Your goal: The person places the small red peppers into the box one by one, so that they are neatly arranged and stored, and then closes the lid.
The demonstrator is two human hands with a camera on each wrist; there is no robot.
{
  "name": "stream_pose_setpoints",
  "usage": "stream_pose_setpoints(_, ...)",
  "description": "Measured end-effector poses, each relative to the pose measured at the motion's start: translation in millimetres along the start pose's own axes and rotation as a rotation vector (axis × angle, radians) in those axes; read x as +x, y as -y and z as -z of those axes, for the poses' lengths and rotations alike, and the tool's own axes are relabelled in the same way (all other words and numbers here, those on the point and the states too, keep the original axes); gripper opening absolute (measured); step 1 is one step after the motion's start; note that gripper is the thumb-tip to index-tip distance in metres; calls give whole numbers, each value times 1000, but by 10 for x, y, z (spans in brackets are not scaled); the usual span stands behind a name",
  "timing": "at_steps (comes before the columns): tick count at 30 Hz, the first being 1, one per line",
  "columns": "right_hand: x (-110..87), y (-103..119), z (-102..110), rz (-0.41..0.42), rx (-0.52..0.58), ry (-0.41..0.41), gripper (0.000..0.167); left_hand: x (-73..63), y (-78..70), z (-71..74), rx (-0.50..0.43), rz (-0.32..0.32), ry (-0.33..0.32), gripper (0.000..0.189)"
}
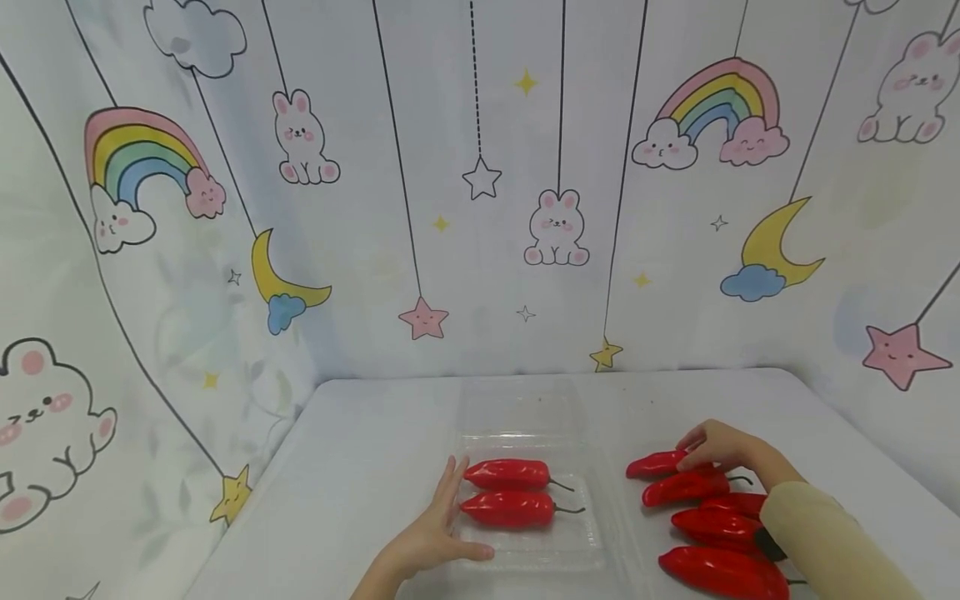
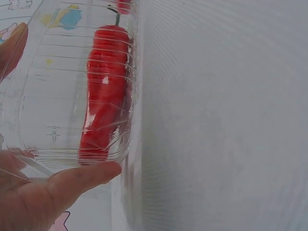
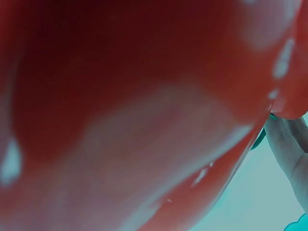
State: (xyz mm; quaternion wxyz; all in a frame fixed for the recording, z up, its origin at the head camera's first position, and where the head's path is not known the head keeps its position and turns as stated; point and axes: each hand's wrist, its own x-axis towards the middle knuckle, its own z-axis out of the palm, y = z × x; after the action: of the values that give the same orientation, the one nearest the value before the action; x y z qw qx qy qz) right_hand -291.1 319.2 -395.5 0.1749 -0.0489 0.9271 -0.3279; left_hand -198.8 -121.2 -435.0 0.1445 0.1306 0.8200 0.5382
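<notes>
A clear plastic container [image 1: 540, 546] holds two red peppers, the far pepper [image 1: 508, 474] and the near pepper [image 1: 510, 509], side by side with stems to the right. My left hand [image 1: 435, 533] spans the container's left end, fingers and thumb spread straight against its sides. In the left wrist view the thumb [image 2: 86, 180] lies along the container's corner, below a pepper [image 2: 107, 91] seen through the ribbed wall. My right hand [image 1: 723, 446] grips the farthest pepper [image 1: 654, 465] of the right-hand group with curled fingers. Red pepper surface [image 3: 144, 120] fills most of the right wrist view.
Several more red peppers, among them one pepper [image 1: 686, 489] close beside the right hand and a front pepper [image 1: 723, 572], lie under and near the right sleeve [image 1: 832, 542]. The white table [image 1: 322, 467] meets a cartoon-printed cloth backdrop [image 1: 360, 250] behind and at the sides.
</notes>
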Motion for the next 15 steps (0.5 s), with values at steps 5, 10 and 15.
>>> stream_pose_setpoints(5, 7, -23, 0, 17, -10, -32, 48, -5, -12, 1, 9, -7, -1, 112)
stream_pose_setpoints(10, -6, -37, 7, 31, -19, -53, 48, 2, 0, 4, 4, 1, 2, 113)
stream_pose_setpoints(15, -23, -47, 8, 55, -33, -96, 48, 9, 19, 9, 1, 3, 4, 113)
